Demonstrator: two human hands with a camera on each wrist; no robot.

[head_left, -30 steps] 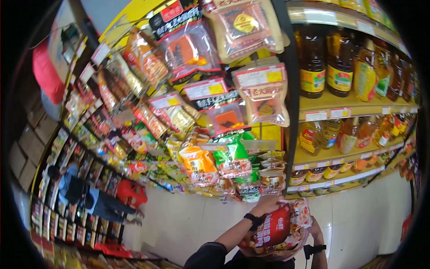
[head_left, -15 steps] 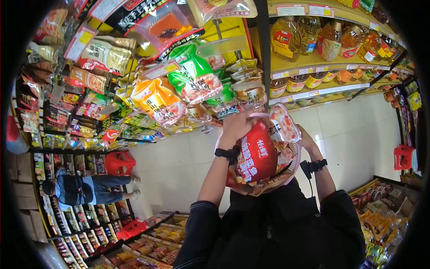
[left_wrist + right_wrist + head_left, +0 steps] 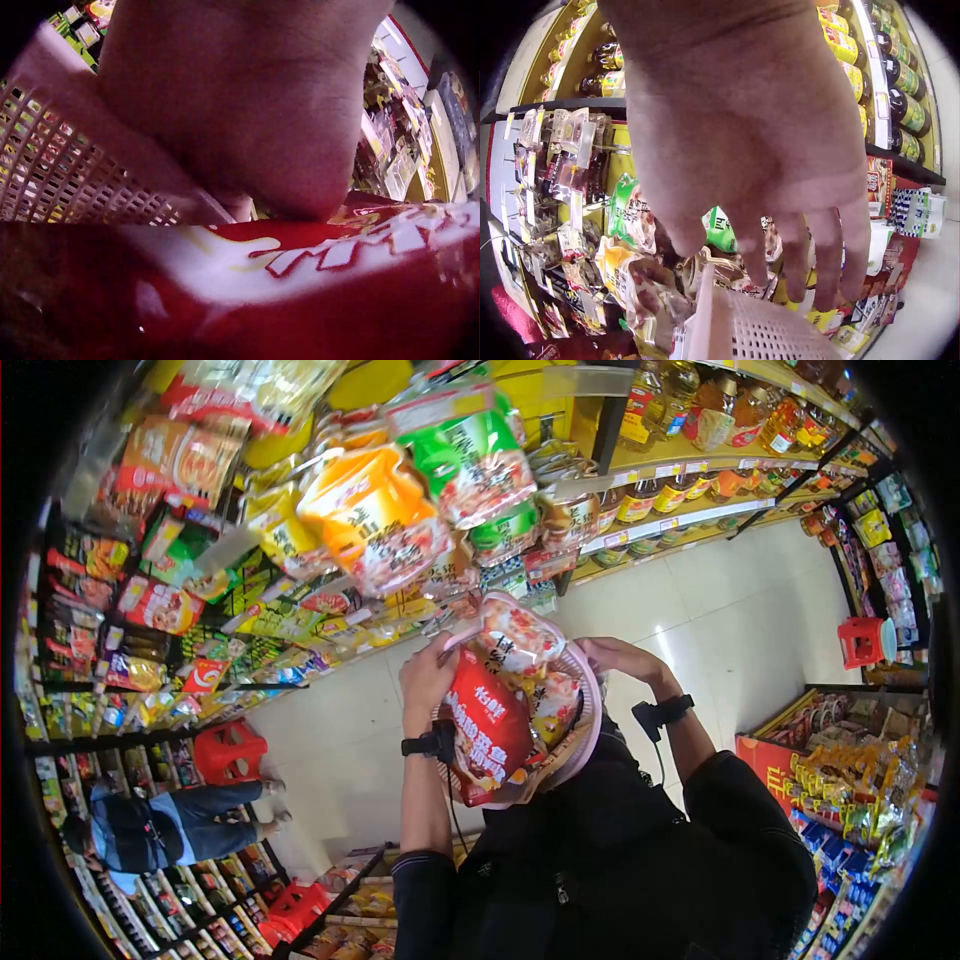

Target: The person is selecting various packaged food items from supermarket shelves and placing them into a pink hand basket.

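At the basket's left rim, my left hand grips the basket, with the palm against the red packet that leans inside. My right hand is over the right rim, its fingers loose and straight, holding nothing. Beyond the basket, an orange bag and a green bag hang on the rack.

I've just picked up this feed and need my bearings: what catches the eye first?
A pink basket heaped with snack packets, with a big red packet at the front, sits at the person's chest in mid-frame. The left hand holds its left rim and the right hand rests on its right rim. Above them are hanging snack bags, with oil bottles shelved at upper right.
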